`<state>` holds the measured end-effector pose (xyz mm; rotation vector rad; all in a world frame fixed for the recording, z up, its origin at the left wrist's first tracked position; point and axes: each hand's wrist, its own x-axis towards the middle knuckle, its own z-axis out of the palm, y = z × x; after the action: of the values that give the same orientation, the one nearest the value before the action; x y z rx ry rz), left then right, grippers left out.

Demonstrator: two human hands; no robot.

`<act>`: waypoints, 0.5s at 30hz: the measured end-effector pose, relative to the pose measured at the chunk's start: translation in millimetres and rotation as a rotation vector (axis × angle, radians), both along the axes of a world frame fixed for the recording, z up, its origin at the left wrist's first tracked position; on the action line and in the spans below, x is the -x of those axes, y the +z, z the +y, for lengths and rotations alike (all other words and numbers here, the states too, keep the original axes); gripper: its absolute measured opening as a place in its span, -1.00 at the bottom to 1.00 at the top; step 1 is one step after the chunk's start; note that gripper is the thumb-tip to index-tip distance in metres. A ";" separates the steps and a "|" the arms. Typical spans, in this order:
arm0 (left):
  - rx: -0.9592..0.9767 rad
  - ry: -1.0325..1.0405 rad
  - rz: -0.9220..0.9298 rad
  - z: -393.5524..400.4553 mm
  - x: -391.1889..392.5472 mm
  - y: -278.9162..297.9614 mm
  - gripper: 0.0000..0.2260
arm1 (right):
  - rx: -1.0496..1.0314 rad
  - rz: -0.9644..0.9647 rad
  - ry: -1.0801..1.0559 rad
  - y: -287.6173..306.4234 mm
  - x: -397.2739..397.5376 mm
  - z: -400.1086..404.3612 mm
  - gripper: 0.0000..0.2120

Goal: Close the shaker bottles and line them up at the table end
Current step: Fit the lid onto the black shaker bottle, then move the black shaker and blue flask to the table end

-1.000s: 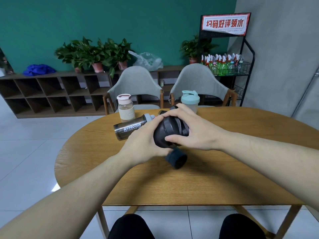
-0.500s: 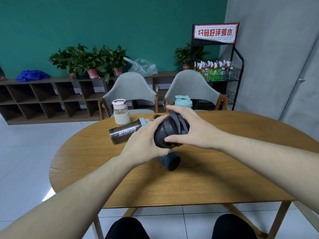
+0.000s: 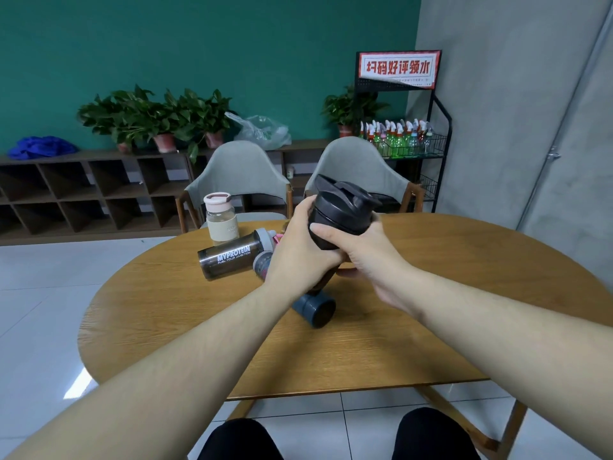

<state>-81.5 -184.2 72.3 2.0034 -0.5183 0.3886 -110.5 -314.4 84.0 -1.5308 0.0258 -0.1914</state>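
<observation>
Both hands hold a black shaker bottle (image 3: 341, 214) upright above the middle of the round wooden table (image 3: 447, 293), its black lid on top. My left hand (image 3: 300, 252) wraps the bottle's left side and my right hand (image 3: 356, 252) grips its front and right side. A dark MYPROTEIN shaker (image 3: 229, 258) lies on its side to the left. A clear bottle with a cream sleeve and pink cap (image 3: 220, 215) stands at the far edge. A grey-blue bottle (image 3: 315, 308) lies on its side below my hands. The teal-lidded bottle is hidden.
Two grey chairs (image 3: 238, 175) stand behind the table. A black wire rack with drink bottles (image 3: 403, 137) is at the back right. A low wooden shelf with potted plants (image 3: 159, 117) runs along the green wall. My knees show at the bottom edge.
My hands have lifted the black shaker and turned it from tilted to upright. The view has shifted so the table sits lower and further right.
</observation>
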 end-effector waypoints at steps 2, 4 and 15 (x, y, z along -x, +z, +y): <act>-0.008 0.004 0.001 -5.6 0.9 -2.1 -0.15 | -0.015 -0.001 -0.039 0.4 0.8 -0.5 -0.22; 0.032 -0.098 0.073 -2.3 -1.6 -2.4 -0.16 | 0.003 -0.014 -0.072 -0.1 1.0 -6.5 -0.21; -0.708 -0.183 0.056 43.1 -54.5 -18.5 -0.33 | 0.162 0.059 -0.194 -17.5 -10.9 -79.5 -0.06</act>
<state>-27.0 -141.2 53.8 2.6003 -0.8840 0.0236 -99.5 -393.9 66.5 -1.6958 0.2112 -0.3088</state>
